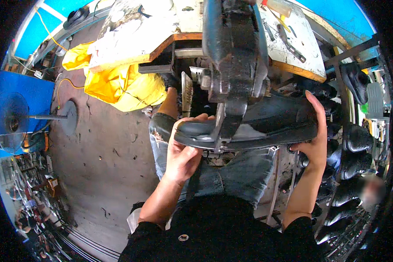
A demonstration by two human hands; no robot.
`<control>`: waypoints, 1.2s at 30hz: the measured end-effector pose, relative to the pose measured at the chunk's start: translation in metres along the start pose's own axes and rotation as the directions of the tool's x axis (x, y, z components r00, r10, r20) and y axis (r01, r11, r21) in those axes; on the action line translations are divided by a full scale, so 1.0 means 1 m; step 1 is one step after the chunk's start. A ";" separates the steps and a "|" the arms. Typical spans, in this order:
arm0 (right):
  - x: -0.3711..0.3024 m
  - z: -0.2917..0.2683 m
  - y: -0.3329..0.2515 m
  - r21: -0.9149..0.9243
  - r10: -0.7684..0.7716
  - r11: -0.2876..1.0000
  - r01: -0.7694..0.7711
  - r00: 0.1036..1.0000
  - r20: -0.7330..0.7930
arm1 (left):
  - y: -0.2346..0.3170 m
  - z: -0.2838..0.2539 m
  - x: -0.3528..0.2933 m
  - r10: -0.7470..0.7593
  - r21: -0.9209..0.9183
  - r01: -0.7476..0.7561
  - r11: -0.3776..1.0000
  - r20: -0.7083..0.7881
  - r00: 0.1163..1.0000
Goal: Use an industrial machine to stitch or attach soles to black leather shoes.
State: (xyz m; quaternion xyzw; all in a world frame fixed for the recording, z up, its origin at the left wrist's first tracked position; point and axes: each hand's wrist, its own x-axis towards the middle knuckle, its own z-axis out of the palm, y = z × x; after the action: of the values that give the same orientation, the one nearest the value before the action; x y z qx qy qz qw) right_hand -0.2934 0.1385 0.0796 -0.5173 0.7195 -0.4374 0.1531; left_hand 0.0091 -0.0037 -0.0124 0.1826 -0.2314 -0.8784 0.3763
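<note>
A black shoe (279, 115) lies sideways across my lap, under the head of a dark, worn machine (235, 56). The toe points left, and my left hand (182, 153) is wrapped round it, thumb along the sole edge. At the heel end, my right hand (317, 135) grips the shoe with the fingers up behind the heel and the thumb low near the sole. A narrow metal foot (232, 120) comes down from the machine onto the shoe near its front, at the edge of the sole. Whether a needle is in the sole cannot be made out.
A white-topped workbench (170, 22) with a wooden edge stands behind the machine, hand tools (288, 41) on its right part. Yellow cloth or sacking (126, 89) hangs at its left. Racks of black shoes (356, 139) line the right. A fan (15, 118) stands left.
</note>
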 end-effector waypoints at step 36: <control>0.023 0.095 -0.103 -0.027 -0.187 0.980 0.197 0.959 0.211 | 0.073 0.034 0.013 -0.043 0.911 -0.287 0.296 0.312 0.949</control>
State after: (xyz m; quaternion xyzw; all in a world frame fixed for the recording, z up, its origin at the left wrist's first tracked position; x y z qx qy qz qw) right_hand -0.1760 0.0647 0.1123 -0.6310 0.6561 -0.3766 0.1720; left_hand 0.0256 -0.0489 0.0530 0.2254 -0.7669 -0.5568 0.2261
